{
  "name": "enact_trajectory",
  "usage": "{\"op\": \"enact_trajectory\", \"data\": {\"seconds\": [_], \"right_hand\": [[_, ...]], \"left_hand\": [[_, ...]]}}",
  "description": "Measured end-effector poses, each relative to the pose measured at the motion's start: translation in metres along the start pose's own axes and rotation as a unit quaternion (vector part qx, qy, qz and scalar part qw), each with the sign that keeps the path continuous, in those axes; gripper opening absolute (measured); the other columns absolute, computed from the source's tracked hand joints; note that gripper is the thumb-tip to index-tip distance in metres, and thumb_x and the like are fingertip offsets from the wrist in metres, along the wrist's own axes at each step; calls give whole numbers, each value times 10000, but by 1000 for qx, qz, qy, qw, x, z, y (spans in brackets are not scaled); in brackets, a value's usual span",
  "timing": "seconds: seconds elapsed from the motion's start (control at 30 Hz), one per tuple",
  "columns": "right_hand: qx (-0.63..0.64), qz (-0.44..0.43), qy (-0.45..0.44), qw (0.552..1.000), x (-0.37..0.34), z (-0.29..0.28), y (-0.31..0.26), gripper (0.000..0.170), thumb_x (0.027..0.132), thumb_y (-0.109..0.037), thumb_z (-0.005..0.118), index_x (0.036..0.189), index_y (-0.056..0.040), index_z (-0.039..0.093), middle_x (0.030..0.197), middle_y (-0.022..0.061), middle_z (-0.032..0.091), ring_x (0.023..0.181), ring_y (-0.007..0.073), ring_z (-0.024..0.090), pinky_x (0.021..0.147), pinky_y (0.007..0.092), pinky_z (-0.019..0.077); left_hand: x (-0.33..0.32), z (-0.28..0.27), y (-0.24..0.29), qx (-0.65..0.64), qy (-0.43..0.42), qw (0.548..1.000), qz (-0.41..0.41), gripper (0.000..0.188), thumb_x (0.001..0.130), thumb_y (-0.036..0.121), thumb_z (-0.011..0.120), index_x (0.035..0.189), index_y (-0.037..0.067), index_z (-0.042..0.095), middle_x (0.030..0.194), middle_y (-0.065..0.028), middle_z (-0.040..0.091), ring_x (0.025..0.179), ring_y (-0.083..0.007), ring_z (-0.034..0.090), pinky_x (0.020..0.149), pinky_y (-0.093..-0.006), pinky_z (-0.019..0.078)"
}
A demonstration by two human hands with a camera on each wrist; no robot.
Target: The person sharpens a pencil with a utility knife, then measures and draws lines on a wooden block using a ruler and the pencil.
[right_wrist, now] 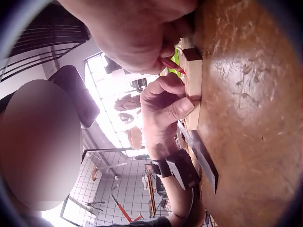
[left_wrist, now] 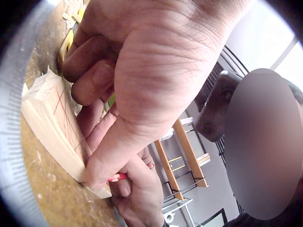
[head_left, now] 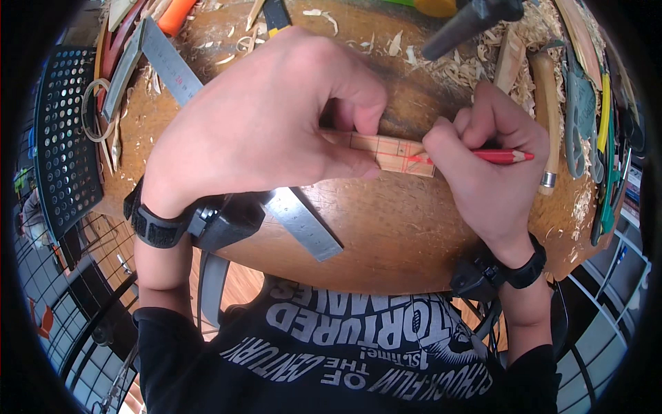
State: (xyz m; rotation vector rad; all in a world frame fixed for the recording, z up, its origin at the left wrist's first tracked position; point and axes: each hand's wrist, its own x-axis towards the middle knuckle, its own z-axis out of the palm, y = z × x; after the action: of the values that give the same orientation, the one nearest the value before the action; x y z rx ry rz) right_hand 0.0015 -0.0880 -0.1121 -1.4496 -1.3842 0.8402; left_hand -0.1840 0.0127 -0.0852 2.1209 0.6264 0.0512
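My left hand point(head_left: 255, 117) pinches a small strip of pale wood point(head_left: 396, 157) between thumb and fingers on the bench. Red and dark lines mark the strip's upper face; its pale side point(left_wrist: 52, 137) shows in the left wrist view. With curled fingers, my right hand point(head_left: 493, 169) holds a red pencil point(head_left: 507, 156), sharpened at the end that sticks out past the hand. In the right wrist view, the pencil's red tip point(right_wrist: 181, 71) is right at the strip's face. Under my left hand lies a metal ruler point(head_left: 303, 224), its middle hidden.
Wood shavings point(head_left: 455, 72) cover the bench's far side. A dark tool handle point(head_left: 472, 27) juts in from the top, and a wooden-handled tool point(head_left: 547, 110) lies to the right. A perforated black tray point(head_left: 65, 138) stands at the left, with the wooden bench's near edge point(head_left: 358, 283) before my body.
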Motion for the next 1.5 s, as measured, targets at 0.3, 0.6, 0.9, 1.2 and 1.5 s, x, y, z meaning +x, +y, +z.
{"op": "enact_trajectory", "data": {"seconds": [0.3, 0.6, 0.9, 1.2, 1.5], "right_hand": [[14, 0, 9, 1000, 0, 0, 1, 336, 737, 97, 592, 607, -87, 342, 542, -53, 395, 504, 10, 348, 467, 199, 269], [32, 16, -1, 999, 0, -1, 1, 332, 729, 102, 585, 604, -85, 341, 546, -49, 408, 512, 11, 380, 474, 194, 315], [2, 2, -5, 1000, 1, -2, 2, 332, 736, 93, 585, 602, -83, 337, 545, -48, 404, 512, 13, 382, 474, 196, 307], [40, 21, 2, 999, 1, -3, 2, 328, 735, 95, 584, 611, -84, 340, 556, -51, 392, 518, 17, 384, 481, 198, 303], [-6, -3, -21, 1000, 2, -4, 2, 322, 731, 106, 575, 620, -80, 337, 559, -52, 377, 518, 18, 386, 472, 202, 323]], "left_hand": [[0, 0, 1, 7, 1, 1000, 1, 225, 675, 19, 826, 741, -20, 614, 761, -34, 567, 696, -119, 622, 593, -220, 512], [-1, 1, 0, -7, 4, 1000, -10, 232, 672, 17, 829, 753, -24, 615, 759, -23, 557, 692, -103, 611, 565, -213, 488], [-1, 1, 0, -12, 6, 1000, -4, 229, 680, 22, 827, 753, -24, 615, 746, -19, 549, 653, -81, 586, 530, -194, 457], [0, 1, -1, 2, 5, 1000, 9, 222, 686, 20, 822, 752, -25, 615, 749, -22, 552, 653, -78, 585, 524, -191, 474], [-1, 0, -1, -10, 0, 1000, -2, 224, 683, 15, 822, 746, -24, 611, 747, -24, 547, 666, -79, 595, 538, -195, 483]]}}
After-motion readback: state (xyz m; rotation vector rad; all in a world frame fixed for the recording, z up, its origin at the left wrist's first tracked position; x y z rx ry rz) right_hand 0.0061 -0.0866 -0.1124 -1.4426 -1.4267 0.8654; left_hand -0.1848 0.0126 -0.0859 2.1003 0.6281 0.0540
